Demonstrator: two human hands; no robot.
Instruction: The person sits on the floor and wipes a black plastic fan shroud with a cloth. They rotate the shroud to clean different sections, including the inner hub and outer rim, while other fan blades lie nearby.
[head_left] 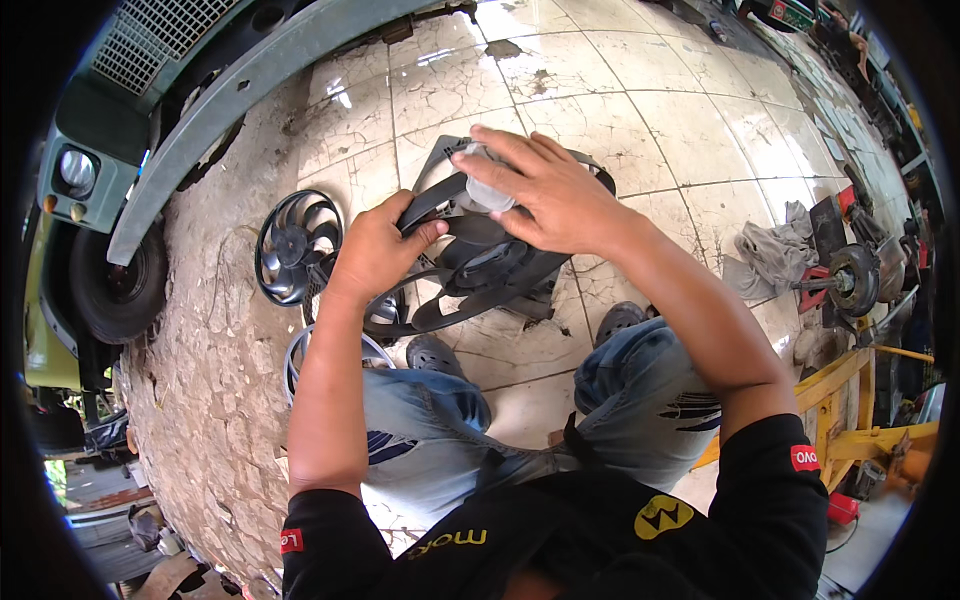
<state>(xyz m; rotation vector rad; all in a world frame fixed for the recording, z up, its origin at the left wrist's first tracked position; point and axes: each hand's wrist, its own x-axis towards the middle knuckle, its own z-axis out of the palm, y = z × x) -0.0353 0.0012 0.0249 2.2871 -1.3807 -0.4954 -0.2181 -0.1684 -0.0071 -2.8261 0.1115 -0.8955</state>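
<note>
A black plastic radiator fan shroud (490, 298) is held up in front of me, above the tiled floor between my feet. My left hand (378, 245) grips its left edge, thumb on the near side and fingers curled over the rim. Against the upper part of the shroud, my right hand (552, 195) presses a crumpled greyish-white rag (490, 188) under its fingers. The fan's dark blades and hub show below my hands. Both hands hide part of the shroud's upper side.
A second round black fan (290, 247) lies left of the shroud, with a pale ring (296, 358) nearer my left arm. A vehicle's grey bumper (235, 95) and tire (118, 285) stand left. At right are a grey cloth heap (775, 250), a wheeled jack-like tool (852, 280) and a yellow metal frame (835, 410).
</note>
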